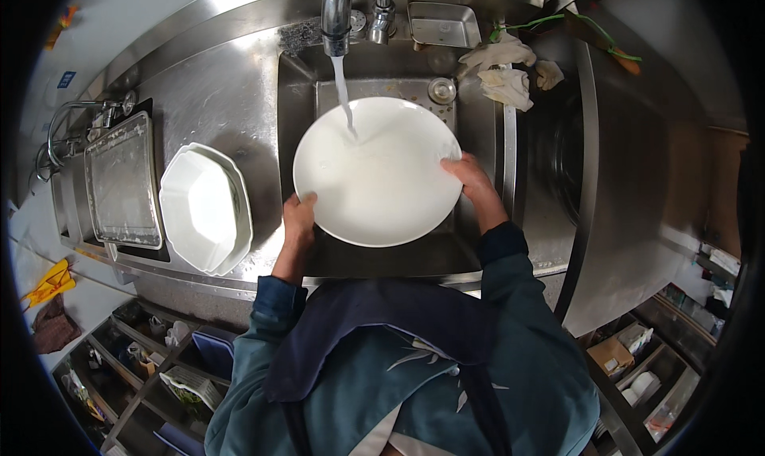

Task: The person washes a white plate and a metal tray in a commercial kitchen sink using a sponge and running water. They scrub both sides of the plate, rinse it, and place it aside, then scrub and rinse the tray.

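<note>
A large white oval plate [382,175] is held over the stainless steel sink [299,121]. My left hand [300,220] grips its lower left rim, thumb on top. On the right rim my right hand [469,175] holds it, thumb on the upper face and fingers underneath. Water runs from the faucet [336,19] onto the upper left part of the plate. Behind the plate, a metal drain strainer [442,90] and small scraps show on the sink floor. Stacked white angular bowls [206,211] stand on the steel counter to the left.
Pale cloths [507,86] lie by the sink's right edge, near a small metal tray [444,24] at the back. A large rectangular metal tray [124,181] is at the far left. A steel panel [621,217] rises on the right.
</note>
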Demonstrator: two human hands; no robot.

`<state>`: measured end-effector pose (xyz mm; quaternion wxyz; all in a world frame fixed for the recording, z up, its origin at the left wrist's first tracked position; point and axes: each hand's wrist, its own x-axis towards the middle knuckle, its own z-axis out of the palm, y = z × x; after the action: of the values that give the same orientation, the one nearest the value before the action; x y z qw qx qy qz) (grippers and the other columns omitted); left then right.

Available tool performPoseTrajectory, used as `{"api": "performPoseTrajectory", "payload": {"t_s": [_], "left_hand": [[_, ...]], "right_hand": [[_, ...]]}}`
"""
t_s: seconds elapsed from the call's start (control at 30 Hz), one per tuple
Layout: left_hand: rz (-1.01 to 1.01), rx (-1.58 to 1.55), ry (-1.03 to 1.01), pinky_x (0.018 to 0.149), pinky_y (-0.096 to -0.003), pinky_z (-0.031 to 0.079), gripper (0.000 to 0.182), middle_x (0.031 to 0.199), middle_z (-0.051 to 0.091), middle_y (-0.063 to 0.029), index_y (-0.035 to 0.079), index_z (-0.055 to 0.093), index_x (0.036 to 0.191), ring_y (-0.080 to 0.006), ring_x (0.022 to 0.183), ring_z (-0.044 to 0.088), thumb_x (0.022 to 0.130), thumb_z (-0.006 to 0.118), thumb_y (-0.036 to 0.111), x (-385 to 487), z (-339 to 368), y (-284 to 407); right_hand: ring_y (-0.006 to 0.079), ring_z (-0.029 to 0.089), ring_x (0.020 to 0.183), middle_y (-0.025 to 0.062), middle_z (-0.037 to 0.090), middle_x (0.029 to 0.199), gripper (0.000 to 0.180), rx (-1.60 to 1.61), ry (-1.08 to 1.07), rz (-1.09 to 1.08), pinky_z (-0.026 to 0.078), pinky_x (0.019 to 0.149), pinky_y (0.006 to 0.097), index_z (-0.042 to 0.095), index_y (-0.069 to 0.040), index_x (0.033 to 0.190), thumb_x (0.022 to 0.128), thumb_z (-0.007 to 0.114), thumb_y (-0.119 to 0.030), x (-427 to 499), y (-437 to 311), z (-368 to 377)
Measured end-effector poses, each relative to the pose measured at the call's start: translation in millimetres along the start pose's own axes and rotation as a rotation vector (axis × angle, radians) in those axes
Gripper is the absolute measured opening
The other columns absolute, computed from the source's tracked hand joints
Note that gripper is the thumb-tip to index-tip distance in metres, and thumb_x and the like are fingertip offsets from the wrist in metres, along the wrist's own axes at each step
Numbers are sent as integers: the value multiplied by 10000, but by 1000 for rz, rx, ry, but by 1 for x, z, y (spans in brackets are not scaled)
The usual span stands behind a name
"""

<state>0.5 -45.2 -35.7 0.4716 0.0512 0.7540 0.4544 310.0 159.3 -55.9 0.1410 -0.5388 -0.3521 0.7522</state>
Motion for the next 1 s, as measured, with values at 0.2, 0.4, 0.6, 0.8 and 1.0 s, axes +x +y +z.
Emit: {"api": "performPoseTrajectory", "payload": {"t_s": [0.2,0.4,0.6,0.8,1.0], "left_hand": [[-307,-348,-180,859,-357,498,353,1153,604,-141,-29,486,1242,-264,1012,605,932,514,138,-1,12,-56],[-465,-918,-544,1118,-513,120,800,1492,295,-150,80,249,1462,-337,1387,229,904,267,653,-9,26,-4],[-415,-954,-738,1033,-560,327,706,1412,409,-138,88,398,1376,-323,1293,386,892,364,601,16,31,1],[-31,-411,-689,908,-337,507,409,1189,613,-110,21,551,1249,-217,1047,611,965,494,310,-31,34,49],[-610,-598,-720,887,-395,529,481,1166,625,-138,17,563,1225,-240,1039,621,939,533,402,7,46,52]], "right_hand": [[188,634,859,114,669,966,380,-259,154,-283,506,754,324,589,41,1141,798,579,-121,-23,-16,0],[154,613,845,97,673,955,336,-314,267,-497,491,760,294,607,10,1133,855,635,-177,-67,-41,3],[198,651,915,144,688,986,247,-209,37,-850,510,828,298,659,-8,1077,831,635,-21,-85,-76,-2],[294,677,928,140,706,953,157,-559,-338,-1315,483,885,399,714,-47,882,737,682,-100,-115,-144,9],[276,626,1040,102,709,937,142,-973,-376,-1356,359,1016,427,753,-140,796,658,718,-143,-156,-186,46]]}}
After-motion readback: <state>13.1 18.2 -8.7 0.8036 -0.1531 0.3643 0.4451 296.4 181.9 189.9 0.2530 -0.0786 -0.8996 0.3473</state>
